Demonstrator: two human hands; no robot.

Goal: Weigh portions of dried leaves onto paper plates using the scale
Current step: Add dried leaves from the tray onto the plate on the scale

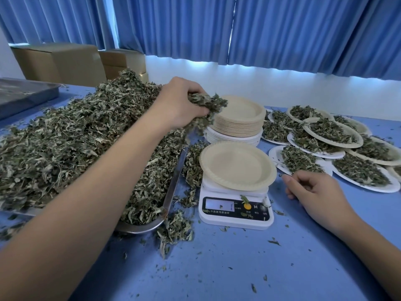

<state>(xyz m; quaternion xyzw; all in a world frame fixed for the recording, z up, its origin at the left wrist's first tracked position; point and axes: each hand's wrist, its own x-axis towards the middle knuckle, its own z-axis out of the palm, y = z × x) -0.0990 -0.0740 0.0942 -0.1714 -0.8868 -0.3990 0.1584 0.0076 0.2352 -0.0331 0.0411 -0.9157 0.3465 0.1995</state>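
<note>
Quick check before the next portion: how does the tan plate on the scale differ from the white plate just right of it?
The tan plate is empty; the white plate holds a heap of dried leaves. The tan plate sits raised on the scale; the white plate lies on the blue table. Both are round, rimmed paper plates, right side up.

Left hand (180, 105), right hand (314, 192), forearms (86, 203) all bare

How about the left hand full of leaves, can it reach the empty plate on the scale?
Probably yes. The left hand, gripping dried green leaves, is raised to the left of the round beige paper plate on the white digital scale, with nothing between them.
</note>
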